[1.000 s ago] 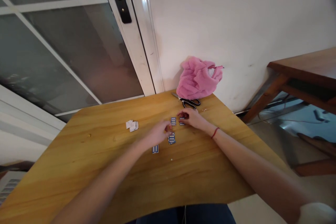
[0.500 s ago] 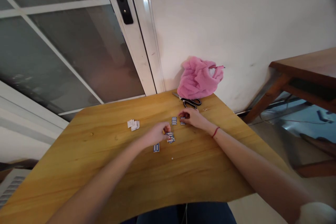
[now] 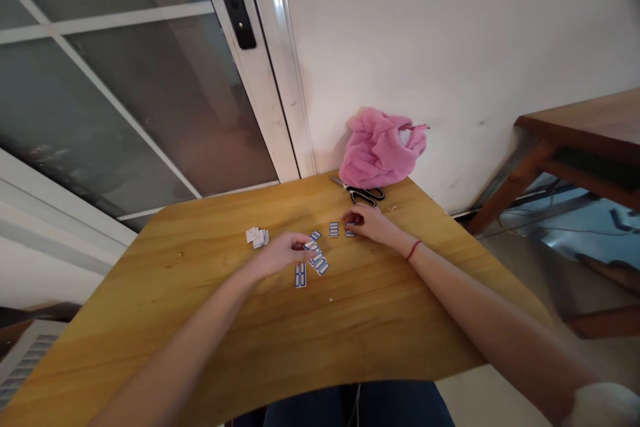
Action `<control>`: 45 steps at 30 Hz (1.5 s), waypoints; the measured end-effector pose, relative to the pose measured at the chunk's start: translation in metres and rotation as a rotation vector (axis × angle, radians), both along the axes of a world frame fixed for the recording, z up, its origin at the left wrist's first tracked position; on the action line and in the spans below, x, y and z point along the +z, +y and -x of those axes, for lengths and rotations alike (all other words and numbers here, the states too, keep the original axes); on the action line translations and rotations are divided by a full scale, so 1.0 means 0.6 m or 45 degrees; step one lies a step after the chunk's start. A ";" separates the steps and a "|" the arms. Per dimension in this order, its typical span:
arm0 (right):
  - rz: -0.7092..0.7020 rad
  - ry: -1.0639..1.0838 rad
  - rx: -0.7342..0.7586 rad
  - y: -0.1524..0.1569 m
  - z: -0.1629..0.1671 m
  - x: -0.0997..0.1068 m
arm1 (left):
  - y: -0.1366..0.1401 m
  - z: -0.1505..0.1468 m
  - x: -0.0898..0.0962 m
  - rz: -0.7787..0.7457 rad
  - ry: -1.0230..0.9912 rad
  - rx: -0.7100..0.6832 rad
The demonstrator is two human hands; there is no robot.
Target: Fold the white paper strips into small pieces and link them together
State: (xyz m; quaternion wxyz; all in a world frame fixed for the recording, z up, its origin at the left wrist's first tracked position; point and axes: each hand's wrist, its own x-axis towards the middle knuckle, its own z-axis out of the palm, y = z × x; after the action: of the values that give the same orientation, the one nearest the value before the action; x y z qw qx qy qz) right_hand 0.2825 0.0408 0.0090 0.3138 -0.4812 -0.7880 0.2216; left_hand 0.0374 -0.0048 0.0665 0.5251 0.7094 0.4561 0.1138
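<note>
My left hand [image 3: 284, 252] is closed in a pinch on a small blue-bordered white label piece. Under and beside its fingertips lie more label pieces [image 3: 320, 263], fanned out at a slant. Just below them, a separate label strip [image 3: 301, 275] rests flat. My right hand [image 3: 369, 223] has its fingers bent over a small blue-bordered label sheet [image 3: 350, 231], thumb and fingertips at its edge; part of the sheet is hidden. Between the hands, another label sheet [image 3: 334, 229] lies flat on the wooden table [image 3: 400, 320].
Several plain white paper pieces [image 3: 258, 237] sit in a loose pile to the left. Black-handled scissors [image 3: 367, 195] lie at the back, by a pink plush bag [image 3: 383, 150] against the wall. A glass-paned door [image 3: 165, 93] stands behind the table.
My left hand has drawn back a little to the left and up. The label pieces beneath it are now fanned out more. The right hand has stayed almost still.
</note>
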 end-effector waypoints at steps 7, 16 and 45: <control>-0.097 0.197 -0.146 -0.007 0.001 0.012 | -0.004 0.007 0.021 -0.131 -0.027 0.142; -0.141 0.188 -0.179 -0.007 0.002 0.009 | 0.025 0.047 0.048 -0.287 0.092 0.412; -0.131 0.100 -0.221 -0.001 0.003 -0.005 | 0.056 0.107 0.016 -0.128 0.258 0.119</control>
State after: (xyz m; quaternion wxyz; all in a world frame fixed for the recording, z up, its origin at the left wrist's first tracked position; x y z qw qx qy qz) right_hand 0.2809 0.0403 0.0060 0.3866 -0.5220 -0.7407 0.1714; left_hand -0.0267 0.0290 0.0758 0.4344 0.7206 0.5331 0.0887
